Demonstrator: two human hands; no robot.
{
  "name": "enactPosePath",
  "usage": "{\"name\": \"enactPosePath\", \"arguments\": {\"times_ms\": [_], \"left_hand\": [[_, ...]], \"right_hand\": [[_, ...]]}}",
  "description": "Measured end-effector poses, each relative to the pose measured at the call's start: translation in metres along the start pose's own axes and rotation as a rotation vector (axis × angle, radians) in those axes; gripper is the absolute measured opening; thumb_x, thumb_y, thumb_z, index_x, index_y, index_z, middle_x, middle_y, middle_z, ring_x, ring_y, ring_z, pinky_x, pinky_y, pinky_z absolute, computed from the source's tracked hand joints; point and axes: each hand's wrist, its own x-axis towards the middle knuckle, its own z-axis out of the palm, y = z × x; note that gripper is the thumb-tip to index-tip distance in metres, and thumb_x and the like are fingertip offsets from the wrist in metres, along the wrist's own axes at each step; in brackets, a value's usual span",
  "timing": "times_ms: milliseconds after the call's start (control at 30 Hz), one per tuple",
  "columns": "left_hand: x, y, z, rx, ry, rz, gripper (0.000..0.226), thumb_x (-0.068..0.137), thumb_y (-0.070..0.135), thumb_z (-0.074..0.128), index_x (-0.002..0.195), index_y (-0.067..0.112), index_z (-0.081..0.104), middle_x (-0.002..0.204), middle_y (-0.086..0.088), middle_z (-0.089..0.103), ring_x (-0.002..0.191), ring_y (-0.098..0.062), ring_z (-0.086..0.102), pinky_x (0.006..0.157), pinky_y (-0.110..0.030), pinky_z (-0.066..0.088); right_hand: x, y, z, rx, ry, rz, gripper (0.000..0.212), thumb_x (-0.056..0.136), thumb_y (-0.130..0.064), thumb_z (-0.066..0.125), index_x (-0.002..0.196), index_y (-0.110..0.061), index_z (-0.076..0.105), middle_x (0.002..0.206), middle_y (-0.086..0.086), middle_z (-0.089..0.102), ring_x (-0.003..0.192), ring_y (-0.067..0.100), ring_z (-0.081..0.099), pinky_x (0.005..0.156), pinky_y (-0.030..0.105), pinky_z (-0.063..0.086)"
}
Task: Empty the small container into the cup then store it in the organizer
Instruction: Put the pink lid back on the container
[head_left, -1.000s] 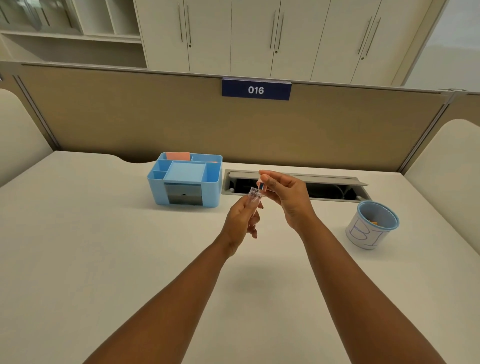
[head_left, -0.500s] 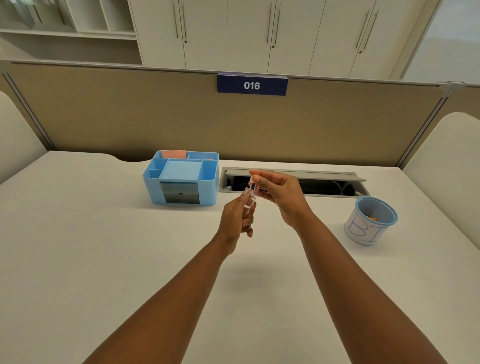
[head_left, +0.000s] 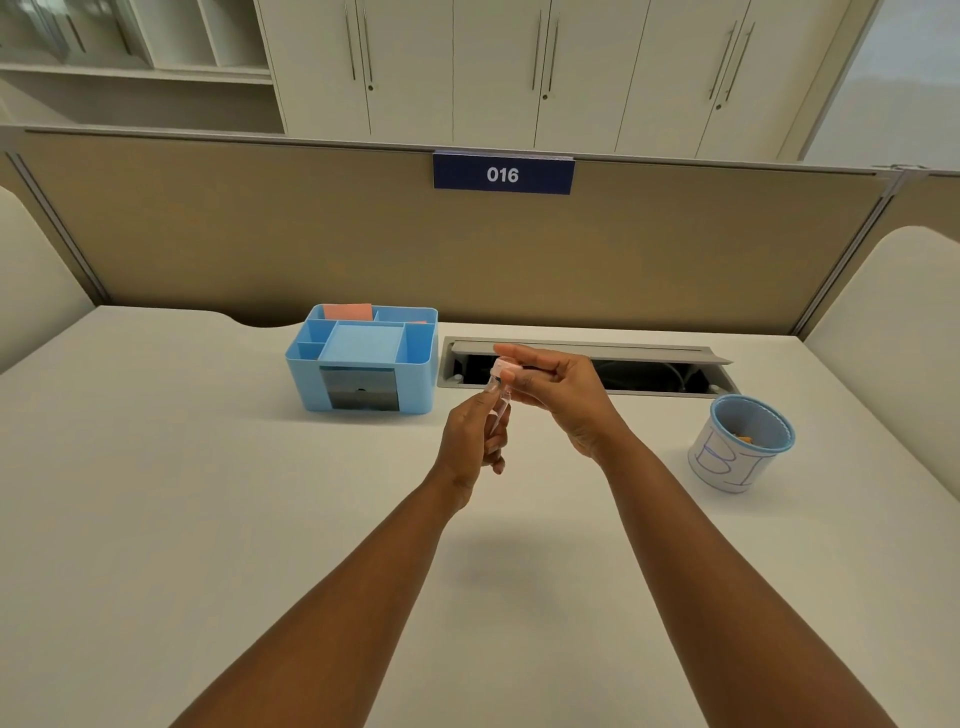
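above the tabletop (head_left: 208, 519), left hand (head_left: 475, 441) grips the clear container (head_left: 498, 400); right hand (head_left: 561, 389) pinches its cap (head_left: 503, 370). organizer (head_left: 363, 358) left, cup (head_left: 740, 444) right.

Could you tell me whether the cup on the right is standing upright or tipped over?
Upright. The cup stands on its base on the table, its blue rim facing up, with something small and orange visible inside.

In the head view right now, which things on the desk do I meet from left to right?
blue organizer → left hand → right hand → cup
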Motion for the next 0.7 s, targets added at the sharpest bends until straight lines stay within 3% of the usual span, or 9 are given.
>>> {"name": "enactPosePath", "arguments": {"times_ms": [133,300,533,700], "left_hand": [[0.0001,0.0002,0.0001,-0.050,0.009,0.004,0.041,0.094,0.041,0.028,0.067,0.021,0.051,0.040,0.008,0.044,0.036,-0.004,0.041,0.038,-0.017,0.040],[-0.0008,-0.0023,-0.0009,-0.063,0.011,0.002,0.044,0.096,0.039,0.025,0.065,0.018,0.049,0.034,0.012,0.044,0.035,-0.004,0.041,0.036,-0.015,0.039],[-0.0024,-0.0035,-0.0020,0.064,0.007,0.035,0.040,0.096,0.035,0.026,0.066,0.018,0.046,0.053,-0.001,0.041,0.043,-0.007,0.039,0.042,-0.020,0.036],[-0.0027,-0.0033,-0.0012,0.082,0.018,0.055,0.039,0.096,0.034,0.027,0.065,0.019,0.047,0.055,-0.001,0.041,0.043,-0.007,0.039,0.046,-0.022,0.034]], "right_hand": [[-0.0003,0.0016,0.0013,-0.021,-0.023,0.002,0.028,0.082,-0.011,0.061,0.110,-0.009,0.062,0.101,0.003,0.066,0.086,0.009,0.066,0.075,0.014,0.054],[0.0000,0.0013,-0.0028,-0.084,-0.056,0.031,0.028,0.083,-0.014,0.060,0.111,-0.011,0.062,0.107,0.003,0.064,0.097,0.016,0.062,0.081,0.022,0.053],[0.0024,-0.0027,-0.0051,-0.202,-0.010,0.046,0.028,0.075,-0.019,0.069,0.103,-0.012,0.067,0.100,0.008,0.069,0.088,0.018,0.065,0.071,0.018,0.053],[0.0032,-0.0032,-0.0048,-0.248,0.010,0.044,0.025,0.074,-0.019,0.071,0.098,-0.011,0.067,0.094,0.010,0.069,0.084,0.021,0.066,0.071,0.023,0.054]]}}
